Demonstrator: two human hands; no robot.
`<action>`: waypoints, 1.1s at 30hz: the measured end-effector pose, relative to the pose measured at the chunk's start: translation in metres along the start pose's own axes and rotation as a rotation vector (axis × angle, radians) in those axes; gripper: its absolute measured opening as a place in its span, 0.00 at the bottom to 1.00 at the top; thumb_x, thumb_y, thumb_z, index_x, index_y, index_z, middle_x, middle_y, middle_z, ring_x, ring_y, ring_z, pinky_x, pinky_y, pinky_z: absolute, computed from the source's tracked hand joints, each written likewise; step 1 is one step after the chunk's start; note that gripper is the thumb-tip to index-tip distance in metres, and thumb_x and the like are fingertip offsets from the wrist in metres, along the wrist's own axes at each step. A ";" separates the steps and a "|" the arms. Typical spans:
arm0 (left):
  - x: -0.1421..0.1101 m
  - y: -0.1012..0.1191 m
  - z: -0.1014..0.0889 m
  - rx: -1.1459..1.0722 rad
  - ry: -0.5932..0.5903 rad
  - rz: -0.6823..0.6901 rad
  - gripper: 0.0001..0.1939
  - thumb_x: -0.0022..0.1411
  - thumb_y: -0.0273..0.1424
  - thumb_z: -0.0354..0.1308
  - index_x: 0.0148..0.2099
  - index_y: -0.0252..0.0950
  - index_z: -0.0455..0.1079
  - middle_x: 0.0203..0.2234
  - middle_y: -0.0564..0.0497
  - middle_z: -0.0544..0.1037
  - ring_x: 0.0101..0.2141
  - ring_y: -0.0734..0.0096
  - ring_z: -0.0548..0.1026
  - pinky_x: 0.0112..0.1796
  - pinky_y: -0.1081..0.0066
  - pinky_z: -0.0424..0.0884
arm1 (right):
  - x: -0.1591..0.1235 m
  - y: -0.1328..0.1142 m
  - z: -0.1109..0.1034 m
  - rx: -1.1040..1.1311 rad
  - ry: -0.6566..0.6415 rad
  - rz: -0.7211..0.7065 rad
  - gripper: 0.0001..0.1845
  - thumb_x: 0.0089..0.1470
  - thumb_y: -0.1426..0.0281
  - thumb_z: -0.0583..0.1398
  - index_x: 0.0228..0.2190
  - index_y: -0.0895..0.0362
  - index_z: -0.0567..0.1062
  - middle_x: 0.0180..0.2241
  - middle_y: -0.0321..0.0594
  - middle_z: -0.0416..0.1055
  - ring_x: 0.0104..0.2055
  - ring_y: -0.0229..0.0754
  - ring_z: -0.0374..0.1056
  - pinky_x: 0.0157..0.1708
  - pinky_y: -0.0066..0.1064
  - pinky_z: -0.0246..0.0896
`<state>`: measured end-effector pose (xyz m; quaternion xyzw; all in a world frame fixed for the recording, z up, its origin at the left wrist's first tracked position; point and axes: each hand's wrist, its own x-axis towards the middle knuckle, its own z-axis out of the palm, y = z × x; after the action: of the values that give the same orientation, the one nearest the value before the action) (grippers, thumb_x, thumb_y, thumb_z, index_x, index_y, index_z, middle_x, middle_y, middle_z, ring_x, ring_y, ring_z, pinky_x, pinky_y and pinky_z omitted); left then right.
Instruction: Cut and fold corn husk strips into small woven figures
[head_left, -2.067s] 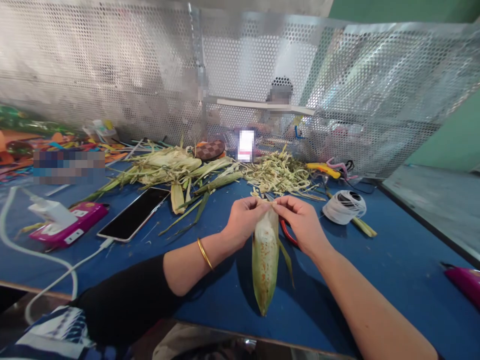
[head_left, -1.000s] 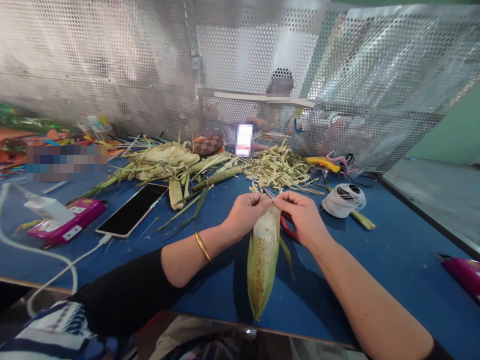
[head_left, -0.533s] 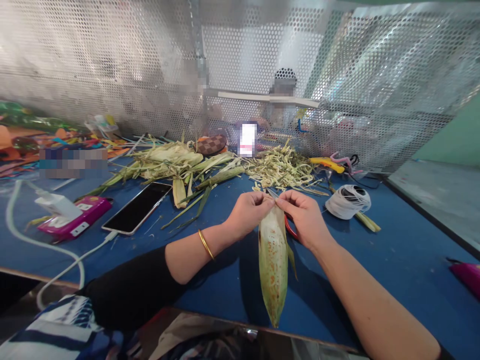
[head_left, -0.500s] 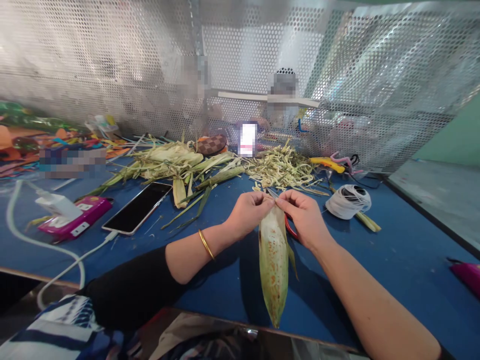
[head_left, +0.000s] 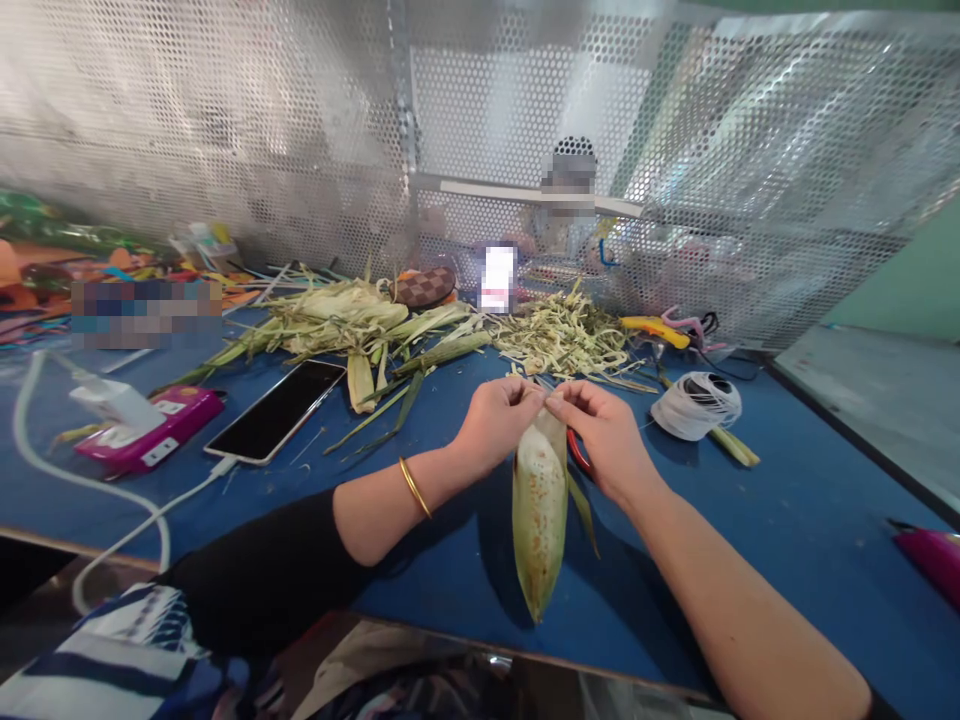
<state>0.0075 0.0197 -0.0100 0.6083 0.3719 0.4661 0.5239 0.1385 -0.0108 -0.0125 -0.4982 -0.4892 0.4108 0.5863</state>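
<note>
A pale green corn husk leaf (head_left: 540, 520), spotted with brown, hangs pointed end down over the table's near half. Its upper end is pinched between my left hand (head_left: 496, 425) and my right hand (head_left: 606, 432), thumbs and fingertips almost meeting. Both hands are closed, and the exact grip at the fingertips is partly hidden. Beside the right fingers shows the red handle of scissors (head_left: 579, 455), mostly covered by the hand. A narrow green strip of husk (head_left: 583, 512) trails at the leaf's right side.
Loose corn husks (head_left: 341, 320) and shredded husk strips (head_left: 562, 335) lie across the back. On the left are a phone (head_left: 277, 412) and a magenta power strip (head_left: 161, 430) with a white cable. A white string spool (head_left: 694, 405) stands right. Perforated metal panels (head_left: 487, 110) rise behind.
The husk leaf's lower tip has moved up and slightly left. Both hands keep their pinch at its top and have shifted only a little.
</note>
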 end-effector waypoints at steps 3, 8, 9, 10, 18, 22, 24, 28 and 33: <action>0.001 -0.002 0.000 0.057 0.005 0.007 0.08 0.52 0.31 0.54 0.25 0.32 0.68 0.19 0.55 0.69 0.22 0.79 0.63 0.24 0.77 0.59 | 0.001 0.002 -0.001 -0.027 -0.001 0.025 0.14 0.38 0.61 0.68 0.23 0.56 0.72 0.22 0.32 0.67 0.25 0.37 0.60 0.28 0.29 0.55; 0.002 -0.004 0.001 -0.024 -0.006 -0.044 0.09 0.53 0.34 0.56 0.26 0.32 0.68 0.19 0.56 0.68 0.21 0.79 0.62 0.23 0.77 0.59 | 0.001 0.005 -0.001 -0.095 0.038 -0.107 0.10 0.41 0.64 0.65 0.23 0.56 0.71 0.21 0.30 0.64 0.24 0.35 0.57 0.26 0.28 0.52; 0.002 -0.003 0.001 -0.043 -0.009 -0.053 0.10 0.54 0.34 0.56 0.27 0.32 0.68 0.19 0.56 0.68 0.21 0.79 0.62 0.23 0.77 0.59 | 0.001 0.005 -0.001 -0.089 0.047 -0.127 0.09 0.42 0.64 0.65 0.23 0.56 0.72 0.21 0.30 0.64 0.25 0.35 0.57 0.26 0.28 0.52; 0.002 -0.003 0.001 -0.047 -0.007 -0.053 0.10 0.54 0.34 0.55 0.27 0.32 0.68 0.19 0.56 0.68 0.21 0.79 0.62 0.24 0.77 0.59 | 0.001 0.004 0.000 -0.073 0.053 -0.131 0.09 0.42 0.64 0.65 0.23 0.56 0.72 0.21 0.30 0.64 0.25 0.35 0.57 0.26 0.28 0.52; 0.003 -0.004 -0.003 0.151 0.037 0.084 0.12 0.55 0.36 0.55 0.26 0.33 0.68 0.21 0.54 0.68 0.24 0.78 0.63 0.25 0.77 0.58 | -0.001 0.000 0.002 0.074 0.043 0.050 0.13 0.34 0.64 0.69 0.21 0.57 0.73 0.20 0.32 0.67 0.24 0.35 0.60 0.26 0.29 0.56; -0.002 -0.008 0.002 0.079 -0.010 -0.016 0.15 0.55 0.41 0.54 0.28 0.33 0.69 0.20 0.55 0.66 0.22 0.78 0.60 0.22 0.76 0.56 | 0.000 0.003 0.002 0.082 0.119 -0.006 0.11 0.36 0.66 0.68 0.20 0.57 0.72 0.18 0.30 0.65 0.23 0.34 0.57 0.25 0.27 0.52; -0.004 -0.009 0.004 0.006 -0.031 -0.062 0.16 0.56 0.42 0.53 0.30 0.33 0.70 0.20 0.56 0.66 0.22 0.78 0.60 0.22 0.76 0.56 | 0.000 0.004 0.003 0.065 0.123 -0.030 0.10 0.37 0.66 0.67 0.20 0.57 0.72 0.18 0.29 0.64 0.23 0.34 0.56 0.25 0.27 0.52; -0.005 -0.006 0.005 -0.058 -0.015 -0.106 0.17 0.55 0.43 0.54 0.28 0.33 0.68 0.19 0.56 0.64 0.21 0.79 0.58 0.22 0.76 0.55 | 0.000 0.006 0.004 -0.010 0.136 -0.111 0.08 0.39 0.67 0.66 0.21 0.56 0.72 0.20 0.29 0.63 0.24 0.34 0.56 0.26 0.28 0.51; -0.005 0.001 0.004 -0.077 -0.017 -0.129 0.17 0.55 0.43 0.54 0.25 0.34 0.65 0.17 0.57 0.62 0.19 0.80 0.56 0.21 0.76 0.53 | -0.001 0.008 0.004 -0.048 0.156 -0.192 0.07 0.42 0.67 0.65 0.24 0.56 0.72 0.22 0.30 0.64 0.26 0.35 0.57 0.28 0.29 0.53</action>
<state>0.0093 0.0135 -0.0104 0.5663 0.3876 0.4400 0.5792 0.1344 -0.0098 -0.0203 -0.4933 -0.4972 0.3012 0.6471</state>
